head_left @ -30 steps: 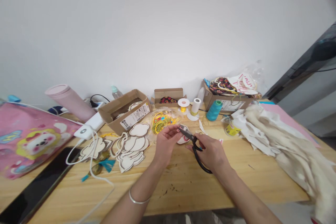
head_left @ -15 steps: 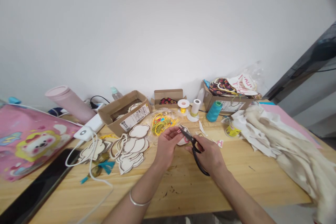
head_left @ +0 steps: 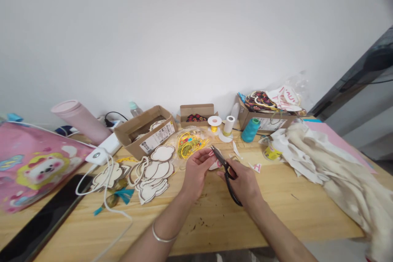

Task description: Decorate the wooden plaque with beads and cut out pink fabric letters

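Observation:
My right hand grips black scissors by the handles, blades pointing up and left toward my left hand. My left hand is pinched shut on a small white piece with a pink mark, held just above the wooden table. The scissor tips sit at the edge of that piece. A silver bangle circles my left wrist.
Left of my hands lie white cut-out shapes, a white cable, a dark tablet and a pink bag. Behind are cardboard boxes, yellow bands, thread spools. White fabric is piled at right.
The scissors and my right hand have shifted slightly left and closer to the piece in my left hand. Otherwise the scene is much the same.

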### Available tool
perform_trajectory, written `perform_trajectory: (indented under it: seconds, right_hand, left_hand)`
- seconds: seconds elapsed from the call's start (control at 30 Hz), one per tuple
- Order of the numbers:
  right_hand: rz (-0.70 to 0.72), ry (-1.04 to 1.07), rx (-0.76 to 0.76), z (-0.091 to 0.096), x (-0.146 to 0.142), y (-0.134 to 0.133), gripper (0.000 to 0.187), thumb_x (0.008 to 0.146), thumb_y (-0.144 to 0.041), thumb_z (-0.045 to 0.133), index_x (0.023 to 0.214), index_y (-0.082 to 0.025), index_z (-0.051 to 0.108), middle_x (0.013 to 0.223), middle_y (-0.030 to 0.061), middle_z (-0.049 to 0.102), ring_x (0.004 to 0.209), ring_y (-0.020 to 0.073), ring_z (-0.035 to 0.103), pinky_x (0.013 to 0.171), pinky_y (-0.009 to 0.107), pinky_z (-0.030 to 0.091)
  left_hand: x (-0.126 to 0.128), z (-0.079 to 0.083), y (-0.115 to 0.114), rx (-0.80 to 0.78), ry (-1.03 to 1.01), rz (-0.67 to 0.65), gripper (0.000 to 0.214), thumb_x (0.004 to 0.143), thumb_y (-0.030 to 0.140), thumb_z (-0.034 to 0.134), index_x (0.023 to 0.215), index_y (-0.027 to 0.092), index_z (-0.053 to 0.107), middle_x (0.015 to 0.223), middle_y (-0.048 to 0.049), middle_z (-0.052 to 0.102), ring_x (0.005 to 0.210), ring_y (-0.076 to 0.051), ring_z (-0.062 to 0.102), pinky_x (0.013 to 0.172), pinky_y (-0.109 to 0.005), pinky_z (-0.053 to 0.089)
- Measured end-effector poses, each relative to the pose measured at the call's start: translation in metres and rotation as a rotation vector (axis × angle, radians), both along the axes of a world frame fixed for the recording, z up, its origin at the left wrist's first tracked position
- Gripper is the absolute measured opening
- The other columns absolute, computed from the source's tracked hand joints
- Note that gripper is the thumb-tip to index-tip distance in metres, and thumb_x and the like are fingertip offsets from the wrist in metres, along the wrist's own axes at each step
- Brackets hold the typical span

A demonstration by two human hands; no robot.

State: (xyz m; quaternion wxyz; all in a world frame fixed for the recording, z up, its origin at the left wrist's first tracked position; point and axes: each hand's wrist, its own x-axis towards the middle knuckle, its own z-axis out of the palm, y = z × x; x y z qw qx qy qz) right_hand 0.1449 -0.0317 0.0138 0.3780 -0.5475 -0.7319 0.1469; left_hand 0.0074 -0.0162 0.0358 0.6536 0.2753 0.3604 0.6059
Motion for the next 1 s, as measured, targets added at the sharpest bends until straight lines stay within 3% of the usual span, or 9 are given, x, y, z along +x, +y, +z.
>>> perform_trajectory:
  seconds: [0.17,0.23,0.33,0.47,0.57,0.7,0.8,0.87,1.0]
  right_hand:
    - [-0.188,0.269,-0.172,-0.007,0.023,0.006,0.034,0.073,-0.044,0.055,0.091,-0.015,0.060,0.067,0.0023,0.061,0.056,0.0135,0.053,0.052,0.022,0.042]
    - [-0.196,0.302,-0.196,-0.005,0.036,0.010,0.037,0.074,-0.047,0.052,0.092,-0.015,0.060,0.067,0.0031,0.062,0.057,0.0145,0.055,0.053,0.023,0.044]
    - [-0.202,0.135,-0.227,-0.003,0.057,0.018,0.036,0.071,-0.046,0.054,0.093,-0.018,0.061,0.071,0.0033,0.064,0.061,0.0161,0.057,0.055,0.025,0.044]
    - [-0.344,-0.246,-0.327,-0.008,0.086,0.022,0.035,0.071,-0.040,0.055,0.101,-0.023,0.060,0.071,0.0019,0.064,0.060,0.0171,0.058,0.052,0.025,0.039]
    - [-0.386,-0.408,-0.392,-0.010,0.105,0.020,0.036,0.072,-0.035,0.053,0.105,-0.021,0.059,0.072,0.0043,0.065,0.063,0.0181,0.059,0.053,0.024,0.038]
    - [-0.306,-0.551,-0.438,0.002,0.120,0.014,0.035,0.074,-0.026,0.050,0.106,-0.017,0.060,0.083,0.0096,0.067,0.074,0.0203,0.061,0.062,0.026,0.041]
    - [-0.263,-0.591,-0.427,0.020,0.116,0.009,0.024,0.075,-0.027,0.051,0.091,-0.018,0.066,0.081,0.0115,0.067,0.074,0.0223,0.061,0.063,0.028,0.041]
    - [-0.198,-0.466,-0.386,0.032,0.102,0.008,0.022,0.075,-0.032,0.053,0.084,-0.019,0.068,0.077,0.0114,0.067,0.073,0.0220,0.061,0.063,0.029,0.042]
    - [0.148,0.106,-0.436,0.035,0.051,0.017,0.032,0.072,-0.045,0.054,0.086,-0.021,0.069,0.077,0.0059,0.069,0.069,0.0186,0.060,0.058,0.027,0.044]
  left_hand:
    - [-0.001,0.003,-0.001,-0.020,-0.010,-0.009,0.025,0.057,0.016,0.074,0.080,0.014,0.065,0.077,-0.0020,0.068,0.069,-0.010,0.062,0.066,-0.021,0.049]
    - [-0.002,0.003,-0.001,-0.012,-0.007,-0.042,0.025,0.059,0.017,0.073,0.082,0.013,0.064,0.077,-0.0026,0.067,0.070,-0.011,0.062,0.066,-0.022,0.049]
    - [-0.003,0.001,0.000,0.000,0.028,-0.105,0.025,0.062,0.018,0.071,0.085,0.013,0.063,0.076,-0.0022,0.066,0.065,-0.010,0.060,0.061,-0.022,0.049]
    - [-0.006,-0.004,0.002,0.030,0.129,-0.135,0.027,0.065,0.021,0.069,0.089,0.014,0.062,0.072,-0.0005,0.065,0.055,-0.006,0.055,0.054,-0.019,0.045]
    - [-0.008,-0.006,0.003,0.054,0.232,-0.154,0.028,0.067,0.024,0.067,0.092,0.013,0.062,0.065,0.0011,0.063,0.050,-0.004,0.049,0.050,-0.016,0.039]
    - [-0.009,-0.006,0.006,0.097,0.369,-0.226,0.026,0.070,0.029,0.064,0.089,0.012,0.062,0.060,0.0018,0.061,0.048,-0.004,0.045,0.049,-0.017,0.037]
    - [-0.010,-0.007,0.009,0.117,0.460,-0.285,0.030,0.069,0.034,0.064,0.089,0.012,0.062,0.060,0.0008,0.061,0.048,-0.005,0.046,0.050,-0.019,0.038]
    - [-0.010,-0.009,0.012,0.134,0.506,-0.298,0.033,0.068,0.036,0.064,0.089,0.011,0.062,0.060,0.0004,0.061,0.047,-0.006,0.046,0.049,-0.020,0.037]
    - [-0.011,-0.010,0.017,0.177,0.574,-0.340,0.035,0.068,0.036,0.063,0.094,0.012,0.061,0.063,-0.0003,0.062,0.049,-0.007,0.048,0.049,-0.020,0.037]
